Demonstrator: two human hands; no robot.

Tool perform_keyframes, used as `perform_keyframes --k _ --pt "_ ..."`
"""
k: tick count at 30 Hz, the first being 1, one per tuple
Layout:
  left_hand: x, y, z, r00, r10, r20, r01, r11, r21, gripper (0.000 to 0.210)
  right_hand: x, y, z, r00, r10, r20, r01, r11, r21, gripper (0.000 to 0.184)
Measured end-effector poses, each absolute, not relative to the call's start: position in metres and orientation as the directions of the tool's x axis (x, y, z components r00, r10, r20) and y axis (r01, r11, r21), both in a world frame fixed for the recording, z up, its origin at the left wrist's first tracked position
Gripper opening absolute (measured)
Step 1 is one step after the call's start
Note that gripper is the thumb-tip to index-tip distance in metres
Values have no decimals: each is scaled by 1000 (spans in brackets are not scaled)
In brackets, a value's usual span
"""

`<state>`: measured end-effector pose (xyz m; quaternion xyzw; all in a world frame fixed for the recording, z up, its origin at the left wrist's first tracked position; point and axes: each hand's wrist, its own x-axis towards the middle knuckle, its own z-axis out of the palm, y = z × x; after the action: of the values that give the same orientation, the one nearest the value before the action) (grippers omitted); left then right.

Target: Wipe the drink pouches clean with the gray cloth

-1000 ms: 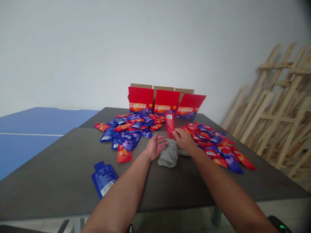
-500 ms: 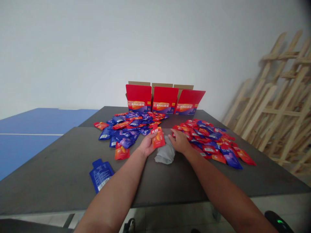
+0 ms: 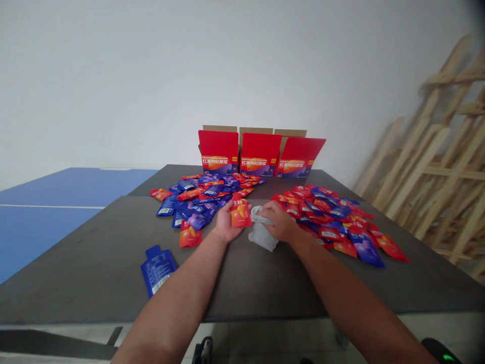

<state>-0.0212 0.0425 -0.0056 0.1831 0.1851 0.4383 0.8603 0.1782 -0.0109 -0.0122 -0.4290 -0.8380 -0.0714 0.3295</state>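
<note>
A red-orange drink pouch point(image 3: 241, 212) is held in my left hand point(image 3: 226, 225), its printed front turned up toward me. Just to the right, my right hand point(image 3: 279, 221) is closed on a grey cloth point(image 3: 263, 236), whose lower part hangs down to the tabletop. The pouch and the cloth are close together, with a small gap between them. Beyond my left hand spreads a pile of blue and red pouches point(image 3: 204, 202). Another pile of red and blue pouches point(image 3: 329, 217) lies right of my right hand. A single blue pouch point(image 3: 158, 270) rests near my left forearm.
Three open red boxes, the left point(image 3: 219, 151), middle point(image 3: 258, 154) and right point(image 3: 297, 156), stand in a row at the back of the dark table point(image 3: 265, 288). A blue table point(image 3: 56, 217) is at the left. Wooden frames point(image 3: 424, 167) lean on the wall at right.
My right hand has taken hold of the grey cloth and lifted part of it. My left hand has shifted slightly left with the red-orange pouch.
</note>
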Motion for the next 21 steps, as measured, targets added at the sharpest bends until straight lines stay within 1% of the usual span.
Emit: perform_keyframes --k 2,4,7,11,16,21 --pt "-21 41 -5 626 769 -128 -635 598 489 41 170 -14 -11 -549 608 573 701 709 -82 24" --pt "-21 38 -5 679 727 -101 -598 628 498 42 162 -14 -11 -640 540 546 636 772 -18 25" --pt "-19 35 -6 731 679 -76 -555 656 512 41 156 -10 -13 -664 504 553 620 784 29 23" --pt "-14 30 -7 776 626 -70 -505 685 525 39 161 -6 -16 -548 576 607 733 680 16 27" --pt "-14 24 -5 768 626 -134 -472 695 543 31 165 -8 -16 -340 711 615 860 500 -103 37" --pt "-16 24 -5 788 585 -192 -390 715 580 33 165 -8 -16 -175 763 622 909 369 -196 38"
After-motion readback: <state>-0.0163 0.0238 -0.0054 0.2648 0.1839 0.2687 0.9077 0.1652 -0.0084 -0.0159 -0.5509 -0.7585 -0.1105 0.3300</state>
